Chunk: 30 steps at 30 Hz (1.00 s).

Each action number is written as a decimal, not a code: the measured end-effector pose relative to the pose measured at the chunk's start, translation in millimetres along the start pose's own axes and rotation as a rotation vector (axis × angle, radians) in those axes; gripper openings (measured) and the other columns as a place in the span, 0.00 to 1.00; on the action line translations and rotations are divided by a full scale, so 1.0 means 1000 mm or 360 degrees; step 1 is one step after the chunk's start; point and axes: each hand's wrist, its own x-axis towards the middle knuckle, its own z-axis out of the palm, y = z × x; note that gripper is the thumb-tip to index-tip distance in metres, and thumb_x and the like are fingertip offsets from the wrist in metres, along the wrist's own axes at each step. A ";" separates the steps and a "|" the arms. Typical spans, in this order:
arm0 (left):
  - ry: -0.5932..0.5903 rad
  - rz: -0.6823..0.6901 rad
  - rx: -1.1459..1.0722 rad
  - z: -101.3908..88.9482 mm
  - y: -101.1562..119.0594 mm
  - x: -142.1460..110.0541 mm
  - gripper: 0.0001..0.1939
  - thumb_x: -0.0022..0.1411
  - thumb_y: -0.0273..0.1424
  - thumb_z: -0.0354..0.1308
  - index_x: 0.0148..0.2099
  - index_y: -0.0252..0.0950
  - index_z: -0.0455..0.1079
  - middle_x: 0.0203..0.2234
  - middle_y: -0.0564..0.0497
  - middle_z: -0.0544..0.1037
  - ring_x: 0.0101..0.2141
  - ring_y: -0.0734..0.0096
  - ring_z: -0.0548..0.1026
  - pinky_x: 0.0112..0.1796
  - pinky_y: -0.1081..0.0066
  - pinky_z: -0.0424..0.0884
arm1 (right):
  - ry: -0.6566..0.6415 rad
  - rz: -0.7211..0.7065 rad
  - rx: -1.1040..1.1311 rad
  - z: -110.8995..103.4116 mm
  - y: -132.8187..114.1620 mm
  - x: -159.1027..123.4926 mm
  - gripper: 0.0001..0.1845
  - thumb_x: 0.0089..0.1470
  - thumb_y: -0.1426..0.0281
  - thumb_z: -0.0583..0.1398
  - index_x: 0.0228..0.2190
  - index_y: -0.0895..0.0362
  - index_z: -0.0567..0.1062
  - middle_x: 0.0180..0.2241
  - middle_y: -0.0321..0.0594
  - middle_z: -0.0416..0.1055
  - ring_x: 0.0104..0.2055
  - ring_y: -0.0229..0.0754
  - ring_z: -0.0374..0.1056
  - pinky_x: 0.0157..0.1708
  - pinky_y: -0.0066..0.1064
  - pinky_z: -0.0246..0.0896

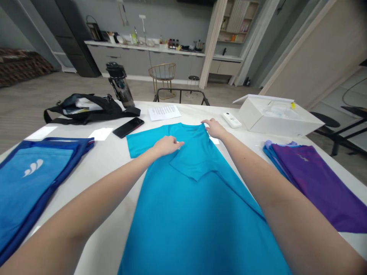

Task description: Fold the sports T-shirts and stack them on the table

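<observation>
A bright blue T-shirt (183,214) lies spread on the white table, collar at the far end. Its left sleeve (146,139) sticks out flat, while the right side is folded inward with that sleeve (195,164) lying across the chest. My left hand (168,146) rests on the upper chest, fingers closed on the fabric beside a small white mark. At the far right shoulder, by the collar, my right hand (214,128) pinches the shirt's edge between thumb and finger.
Folded blue garments (43,172) lie at left, a folded purple garment (318,179) at right. Beyond are a black phone (128,127), waist bag (88,109), bottle (120,84), printed paper (164,112), small white device (231,120) and open white box (275,114).
</observation>
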 end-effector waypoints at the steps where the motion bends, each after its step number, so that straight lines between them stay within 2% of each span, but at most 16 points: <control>1: -0.0034 0.0000 0.0063 0.003 0.002 -0.011 0.26 0.63 0.56 0.55 0.31 0.38 0.75 0.32 0.41 0.82 0.37 0.52 0.80 0.38 0.64 0.72 | 0.0012 -0.0036 -0.0050 0.005 0.000 0.005 0.28 0.66 0.71 0.53 0.65 0.51 0.67 0.59 0.53 0.64 0.57 0.53 0.64 0.54 0.41 0.62; 3: -0.0104 -0.0001 0.0154 0.010 0.007 -0.030 0.24 0.64 0.54 0.56 0.31 0.39 0.76 0.33 0.41 0.82 0.38 0.51 0.80 0.39 0.63 0.72 | 0.0008 -0.0106 -0.0167 0.011 -0.004 0.013 0.28 0.66 0.71 0.52 0.65 0.48 0.67 0.61 0.53 0.61 0.59 0.56 0.61 0.54 0.45 0.62; 5: -0.0126 0.0049 0.0228 0.017 0.011 -0.043 0.19 0.65 0.49 0.58 0.33 0.39 0.76 0.37 0.42 0.83 0.40 0.52 0.81 0.41 0.63 0.73 | -0.0021 -0.0157 -0.0282 0.014 -0.007 0.019 0.24 0.66 0.70 0.52 0.60 0.50 0.74 0.61 0.53 0.62 0.59 0.59 0.59 0.54 0.50 0.62; 7: -0.0090 0.0107 0.0288 0.022 0.012 -0.050 0.15 0.66 0.44 0.58 0.36 0.39 0.77 0.44 0.41 0.82 0.43 0.53 0.80 0.43 0.64 0.73 | -0.0049 -0.0168 -0.0350 0.015 -0.007 0.022 0.19 0.66 0.67 0.53 0.52 0.52 0.79 0.58 0.54 0.64 0.59 0.60 0.58 0.54 0.52 0.61; 9: -0.0047 0.0113 0.0304 0.025 0.012 -0.052 0.13 0.68 0.41 0.56 0.39 0.39 0.77 0.47 0.41 0.81 0.45 0.54 0.80 0.45 0.64 0.72 | -0.0038 -0.0113 -0.0352 0.014 -0.004 0.022 0.18 0.66 0.65 0.54 0.49 0.55 0.80 0.57 0.54 0.66 0.58 0.60 0.59 0.54 0.52 0.62; 12: 0.0000 0.0010 0.0252 0.028 0.010 -0.051 0.15 0.69 0.42 0.54 0.47 0.37 0.75 0.43 0.40 0.83 0.45 0.53 0.81 0.44 0.63 0.72 | -0.0016 -0.0006 -0.0299 0.013 0.005 0.019 0.18 0.65 0.65 0.54 0.50 0.56 0.79 0.56 0.55 0.66 0.57 0.59 0.60 0.53 0.50 0.64; 14: -0.0014 -0.0062 0.0209 0.028 0.010 -0.048 0.18 0.67 0.41 0.58 0.52 0.36 0.73 0.41 0.40 0.83 0.44 0.52 0.81 0.43 0.64 0.72 | -0.0022 0.0031 -0.0260 0.014 0.010 0.016 0.18 0.64 0.66 0.54 0.50 0.57 0.78 0.56 0.55 0.67 0.58 0.59 0.60 0.53 0.49 0.64; 16: -0.0077 -0.0095 0.0124 0.025 0.011 -0.044 0.15 0.64 0.37 0.61 0.49 0.36 0.74 0.40 0.42 0.83 0.43 0.54 0.80 0.42 0.66 0.71 | -0.0024 0.0048 -0.0220 0.016 0.014 0.013 0.18 0.63 0.68 0.54 0.49 0.57 0.78 0.56 0.55 0.67 0.58 0.58 0.61 0.53 0.48 0.65; 18: -0.0085 -0.0087 -0.0016 0.019 0.015 -0.040 0.07 0.61 0.33 0.60 0.40 0.37 0.75 0.35 0.45 0.82 0.40 0.57 0.80 0.39 0.67 0.70 | -0.0014 0.0080 -0.0177 0.016 0.017 0.011 0.17 0.62 0.69 0.55 0.48 0.57 0.79 0.56 0.54 0.68 0.58 0.57 0.62 0.53 0.46 0.65; 21: 0.0154 -0.0030 -0.0342 0.004 0.025 -0.031 0.07 0.60 0.32 0.56 0.31 0.37 0.72 0.26 0.51 0.77 0.32 0.63 0.76 0.34 0.69 0.67 | 0.0053 0.0207 -0.0098 0.009 0.022 0.012 0.17 0.61 0.68 0.55 0.46 0.57 0.79 0.54 0.53 0.70 0.56 0.56 0.65 0.51 0.43 0.65; 25: 0.0460 0.0008 -0.0859 -0.018 0.031 -0.003 0.06 0.58 0.32 0.56 0.31 0.37 0.70 0.21 0.55 0.71 0.27 0.69 0.69 0.30 0.71 0.64 | 0.0187 0.0429 0.0022 -0.010 0.032 0.023 0.18 0.60 0.64 0.56 0.45 0.58 0.80 0.50 0.54 0.74 0.51 0.55 0.70 0.49 0.42 0.66; 28: 0.0592 -0.0080 -0.0988 -0.027 0.020 0.031 0.04 0.53 0.32 0.61 0.30 0.36 0.71 0.21 0.55 0.70 0.27 0.70 0.68 0.31 0.71 0.64 | 0.0172 0.0548 0.0060 -0.016 0.039 0.038 0.18 0.57 0.63 0.59 0.44 0.58 0.81 0.47 0.54 0.77 0.50 0.57 0.72 0.48 0.43 0.67; 30: 0.0636 -0.0221 -0.0999 -0.025 0.005 0.052 0.07 0.50 0.31 0.66 0.30 0.36 0.71 0.21 0.55 0.71 0.28 0.69 0.68 0.32 0.70 0.65 | 0.0114 0.0602 0.0050 -0.011 0.041 0.046 0.19 0.55 0.64 0.60 0.45 0.59 0.80 0.48 0.56 0.77 0.50 0.58 0.73 0.47 0.43 0.67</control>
